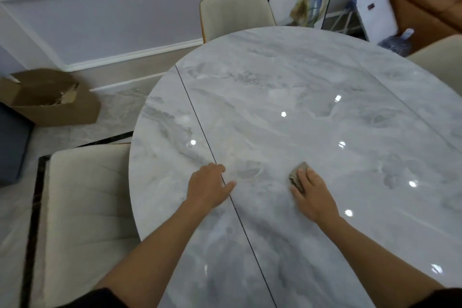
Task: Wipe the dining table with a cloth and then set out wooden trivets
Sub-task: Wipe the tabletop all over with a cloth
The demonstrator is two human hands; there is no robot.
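Round, glossy grey-white marble-patterned dining table [312, 97], bright spots of ceiling light mirrored across the top, a thin dark seam [200, 122] running from the far left edge down toward the near edge. Right hand [313, 195] flat and palm down on the tabletop, fingers spread open and pressed over a small crumpled grey-brown cloth [297, 176], the cloth pinned under the fingers rather than pinched in a fist, one corner poking out beyond the fingertips. Cloth lying on the near middle part of the table, right of the seam. Left hand [208, 186] empty, palm down and open, resting on the marble right at the seam, fingers crossing it, well apart from the cloth. Both forearms bare, dark sleeve edges at the bottom corners. Cream upholstered chair [85, 212] tucked just beside the table's left edge; another cream chair with a brown rim [235, 12] at the far side; part of a third [440, 62] at the right edge. Open brown cardboard box [50, 97] on the pale stone floor to the left, near the white panelled wall [100, 15]. Framed picture with a yellow and blue motif [300, 9] leaning against the wall behind the far chair, a white flat box [375, 11] and a clear water bottle [397, 42] to its right. Wooden trivets nowhere in view.
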